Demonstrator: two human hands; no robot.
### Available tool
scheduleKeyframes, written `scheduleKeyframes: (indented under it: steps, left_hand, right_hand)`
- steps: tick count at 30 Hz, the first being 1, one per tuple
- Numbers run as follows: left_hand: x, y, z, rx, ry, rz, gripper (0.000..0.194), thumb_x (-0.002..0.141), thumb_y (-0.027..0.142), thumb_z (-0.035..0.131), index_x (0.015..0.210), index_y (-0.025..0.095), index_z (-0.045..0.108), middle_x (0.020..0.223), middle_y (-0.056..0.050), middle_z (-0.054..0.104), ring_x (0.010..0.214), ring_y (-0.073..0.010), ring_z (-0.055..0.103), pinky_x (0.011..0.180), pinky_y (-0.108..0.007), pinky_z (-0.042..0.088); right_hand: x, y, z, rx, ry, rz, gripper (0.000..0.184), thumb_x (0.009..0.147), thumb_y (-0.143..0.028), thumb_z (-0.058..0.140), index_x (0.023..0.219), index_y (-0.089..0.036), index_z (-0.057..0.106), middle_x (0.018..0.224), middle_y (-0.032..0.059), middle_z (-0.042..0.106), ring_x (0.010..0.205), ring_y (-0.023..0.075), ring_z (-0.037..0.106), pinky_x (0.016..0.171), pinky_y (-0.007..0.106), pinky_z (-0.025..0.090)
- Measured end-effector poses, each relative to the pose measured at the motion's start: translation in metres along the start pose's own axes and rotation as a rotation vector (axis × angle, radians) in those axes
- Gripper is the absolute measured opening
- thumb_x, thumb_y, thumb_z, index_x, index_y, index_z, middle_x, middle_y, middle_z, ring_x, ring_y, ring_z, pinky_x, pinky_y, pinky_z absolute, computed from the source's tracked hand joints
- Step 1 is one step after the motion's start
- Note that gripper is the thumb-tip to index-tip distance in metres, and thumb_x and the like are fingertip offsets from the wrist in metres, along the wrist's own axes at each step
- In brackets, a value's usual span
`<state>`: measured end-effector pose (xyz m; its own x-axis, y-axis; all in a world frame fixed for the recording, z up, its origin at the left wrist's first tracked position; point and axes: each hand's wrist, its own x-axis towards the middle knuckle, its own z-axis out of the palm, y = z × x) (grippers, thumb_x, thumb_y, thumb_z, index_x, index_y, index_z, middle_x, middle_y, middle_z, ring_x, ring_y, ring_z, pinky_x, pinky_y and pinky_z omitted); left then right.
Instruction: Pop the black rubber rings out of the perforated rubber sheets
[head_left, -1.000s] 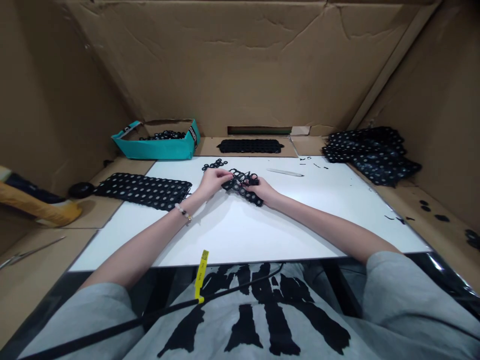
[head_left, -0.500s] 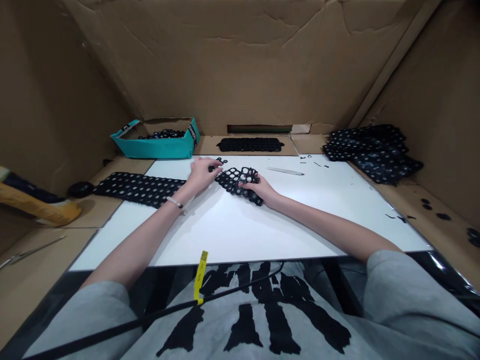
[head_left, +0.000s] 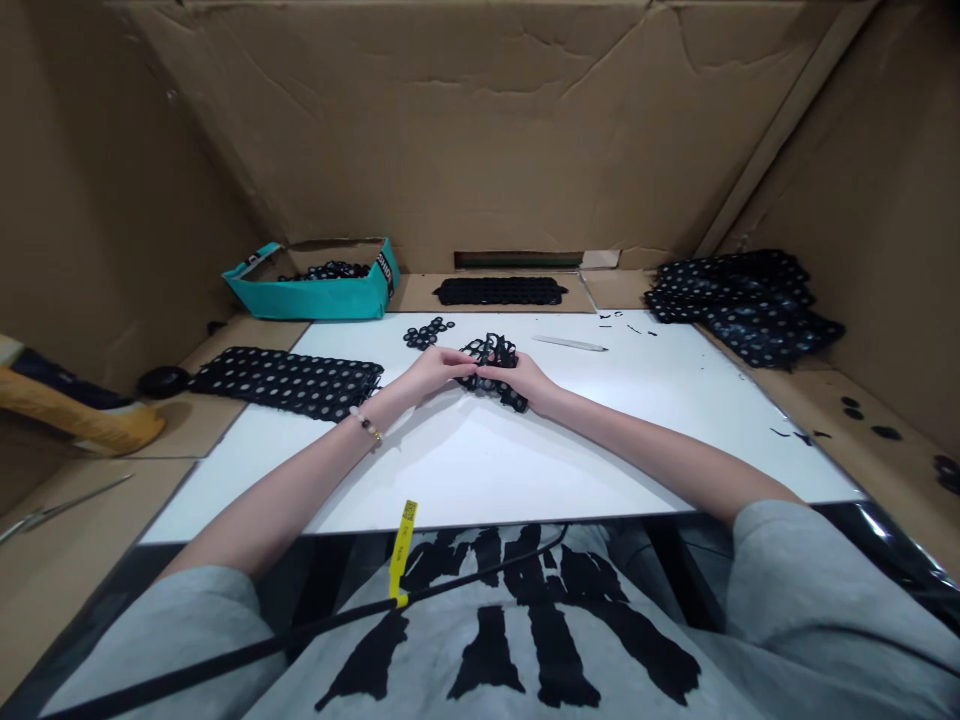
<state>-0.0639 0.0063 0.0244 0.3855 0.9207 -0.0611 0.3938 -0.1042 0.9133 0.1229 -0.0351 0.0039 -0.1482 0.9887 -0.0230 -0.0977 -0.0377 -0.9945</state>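
Note:
A black perforated rubber sheet (head_left: 496,352) with most of its holes punched out lies crumpled on the white board (head_left: 525,450). My right hand (head_left: 525,378) grips its near end. My left hand (head_left: 435,368) pinches its left edge, fingers closed on the mesh. Just beyond my left hand sits a small heap of black rings (head_left: 427,331) on the board.
A teal box (head_left: 315,293) holding black rings stands at the back left. An unpunched dotted sheet (head_left: 285,377) lies left, another black sheet (head_left: 501,291) at the back, a stack of sheets (head_left: 742,298) right. A pale tool (head_left: 570,344) rests past the hands. Cardboard walls enclose everything.
My left hand went out to the ring heap half a second ago and has come back to the sheet. The sheet is bunched up again in both hands.

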Motion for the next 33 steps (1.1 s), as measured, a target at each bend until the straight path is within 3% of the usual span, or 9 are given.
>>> scheduleKeyframes:
  steps: [3, 5, 9, 13, 17, 20, 26, 30, 33]
  left_hand:
    - [0.006, -0.004, -0.009, 0.001, 0.097, -0.023, 0.039, 0.063, 0.047, 0.077, 0.086, 0.015, 0.078, 0.08, -0.009, 0.075, 0.065, -0.0196, 0.061, 0.061, -0.032, 0.046]
    - [0.012, -0.009, -0.022, 0.072, 0.246, 0.026, 0.033, 0.068, 0.044, 0.073, 0.085, 0.016, 0.078, 0.086, -0.009, 0.076, 0.072, -0.0226, 0.064, 0.068, -0.034, 0.047]
    - [0.024, -0.024, -0.053, 0.446, 0.532, 0.165, 0.022, 0.077, 0.035, 0.065, 0.085, 0.021, 0.079, 0.091, -0.009, 0.077, 0.093, -0.0294, 0.065, 0.088, -0.04, 0.042]
    - [0.028, -0.034, -0.068, 0.652, 0.567, 0.141, 0.022, 0.075, 0.037, 0.068, 0.089, 0.023, 0.079, 0.084, -0.007, 0.075, 0.094, -0.0313, 0.062, 0.089, -0.043, 0.037]
    - [0.025, -0.031, -0.063, 0.723, 0.582, 0.153, 0.028, 0.076, 0.041, 0.069, 0.098, 0.026, 0.078, 0.095, -0.008, 0.075, 0.108, -0.0366, 0.052, 0.089, -0.045, 0.033]
    - [0.02, -0.021, -0.049, 0.729, 0.509, 0.241, 0.033, 0.078, 0.04, 0.069, 0.108, 0.027, 0.076, 0.103, -0.007, 0.075, 0.11, -0.0354, 0.05, 0.092, -0.047, 0.032]
    - [0.01, -0.003, -0.008, 0.434, 0.084, 0.288, 0.036, 0.071, 0.05, 0.073, 0.095, 0.023, 0.078, 0.093, -0.007, 0.077, 0.093, -0.0273, 0.062, 0.086, -0.038, 0.043]
    - [0.008, -0.004, 0.003, 0.203, 0.044, 0.206, 0.037, 0.067, 0.048, 0.074, 0.088, 0.018, 0.079, 0.089, -0.007, 0.077, 0.084, -0.0239, 0.065, 0.079, -0.034, 0.048]
    - [0.014, -0.011, -0.001, 0.094, 0.076, 0.134, 0.035, 0.067, 0.048, 0.074, 0.083, 0.018, 0.079, 0.085, -0.008, 0.076, 0.079, -0.0236, 0.065, 0.072, -0.033, 0.05]
  right_hand:
    - [0.004, 0.003, 0.0, -0.009, 0.043, 0.017, 0.032, 0.057, -0.028, 0.08, 0.081, -0.014, 0.065, 0.075, 0.001, 0.069, 0.073, 0.0155, 0.061, 0.072, 0.029, 0.047]
    - [0.006, 0.005, 0.0, -0.003, 0.088, 0.054, 0.028, 0.059, -0.027, 0.077, 0.081, -0.016, 0.063, 0.071, -0.0006, 0.066, 0.067, 0.0144, 0.059, 0.067, 0.028, 0.047]
    - [0.007, 0.008, -0.001, -0.012, 0.121, 0.093, 0.027, 0.061, -0.027, 0.076, 0.082, -0.018, 0.06, 0.071, -0.0008, 0.064, 0.061, 0.014, 0.057, 0.055, 0.026, 0.046]
    - [0.006, 0.007, -0.001, -0.027, 0.123, 0.111, 0.034, 0.061, -0.029, 0.079, 0.088, -0.019, 0.061, 0.081, 0.0039, 0.069, 0.064, 0.0164, 0.06, 0.052, 0.028, 0.047]
    - [0.007, 0.007, 0.0, -0.007, 0.145, 0.138, 0.034, 0.063, -0.028, 0.077, 0.091, -0.019, 0.06, 0.086, 0.0053, 0.069, 0.065, 0.0172, 0.061, 0.053, 0.03, 0.051]
    - [0.008, 0.006, 0.0, 0.009, 0.156, 0.138, 0.029, 0.065, -0.025, 0.073, 0.09, -0.019, 0.059, 0.082, 0.0034, 0.067, 0.063, 0.0161, 0.059, 0.052, 0.029, 0.048]
    - [0.006, 0.005, -0.001, 0.038, 0.117, 0.06, 0.026, 0.067, -0.026, 0.069, 0.091, -0.018, 0.062, 0.079, 0.001, 0.067, 0.066, 0.0143, 0.058, 0.058, 0.027, 0.047]
    - [0.005, 0.005, -0.001, 0.006, 0.092, 0.006, 0.031, 0.066, -0.031, 0.072, 0.092, -0.018, 0.065, 0.08, 0.0005, 0.067, 0.068, 0.014, 0.057, 0.061, 0.027, 0.047]
    - [0.007, 0.007, 0.0, 0.008, 0.079, 0.062, 0.032, 0.066, -0.033, 0.073, 0.093, -0.018, 0.066, 0.074, 0.0005, 0.066, 0.062, 0.0146, 0.056, 0.057, 0.028, 0.046]
